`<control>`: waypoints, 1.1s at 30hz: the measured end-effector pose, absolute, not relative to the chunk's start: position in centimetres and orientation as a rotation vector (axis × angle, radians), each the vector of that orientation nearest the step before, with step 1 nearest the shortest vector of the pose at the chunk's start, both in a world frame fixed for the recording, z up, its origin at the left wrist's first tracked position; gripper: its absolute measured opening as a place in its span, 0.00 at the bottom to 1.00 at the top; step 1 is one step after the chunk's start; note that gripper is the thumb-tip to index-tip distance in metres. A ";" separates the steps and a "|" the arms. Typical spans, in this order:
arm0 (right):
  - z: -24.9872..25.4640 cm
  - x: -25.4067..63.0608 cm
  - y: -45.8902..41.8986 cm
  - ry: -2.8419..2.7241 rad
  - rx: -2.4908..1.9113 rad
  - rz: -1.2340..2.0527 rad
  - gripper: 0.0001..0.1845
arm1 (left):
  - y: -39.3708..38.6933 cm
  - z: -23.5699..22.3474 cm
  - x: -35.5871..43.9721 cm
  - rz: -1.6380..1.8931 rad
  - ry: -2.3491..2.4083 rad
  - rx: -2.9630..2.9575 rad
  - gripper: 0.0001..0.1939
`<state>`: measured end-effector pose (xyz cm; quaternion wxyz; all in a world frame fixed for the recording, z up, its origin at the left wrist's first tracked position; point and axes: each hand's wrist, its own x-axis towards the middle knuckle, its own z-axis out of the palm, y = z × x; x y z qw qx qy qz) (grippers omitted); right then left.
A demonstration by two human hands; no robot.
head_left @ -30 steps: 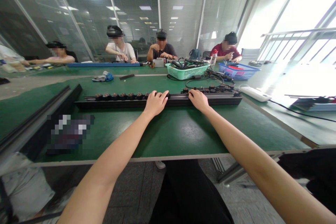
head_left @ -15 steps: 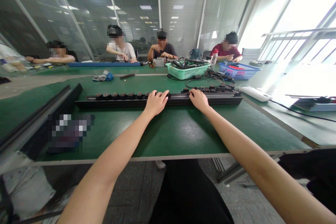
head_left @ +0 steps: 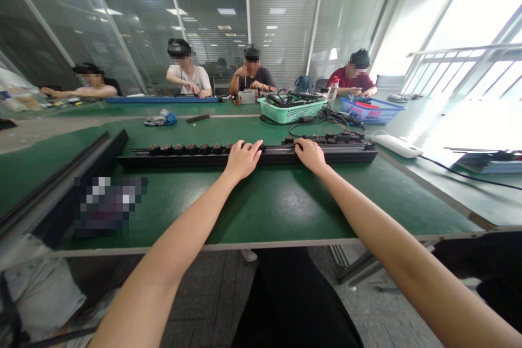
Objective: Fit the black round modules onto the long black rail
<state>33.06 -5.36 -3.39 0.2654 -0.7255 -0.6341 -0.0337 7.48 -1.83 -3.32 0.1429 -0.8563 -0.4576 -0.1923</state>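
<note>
A long black metal rail lies crosswise on the green table, with a row of small black socket modules along its left half. My left hand is over the middle of the rail, its fingers bent around a black module that is mostly hidden under them. To the right, across a bare stretch of channel, my right hand curls its fingers over the rail's upper edge. Its fingertips are partly out of sight. Behind the rail's right half sit several loose black modules.
A green basket of cables and a blue basket stand beyond the rail. Loose cables trail between them. At right lies a white power strip; at left, another long black rail. Several people sit across the table.
Both my hands stay almost in place on the rail; the right one sits very slightly further right. Across the table, a co-worker's hand has shifted a little.
</note>
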 end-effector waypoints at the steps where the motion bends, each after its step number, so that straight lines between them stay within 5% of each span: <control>1: -3.4 33.1 -5.3 -1.716 -1.949 -0.086 0.21 | -1.8 -3.4 7.5 -0.559 -1.315 -2.468 0.28; 33: -3.9 34.4 -4.8 -1.700 -1.874 -0.104 0.18 | -2.2 -3.0 7.6 -0.529 -1.326 -2.464 0.28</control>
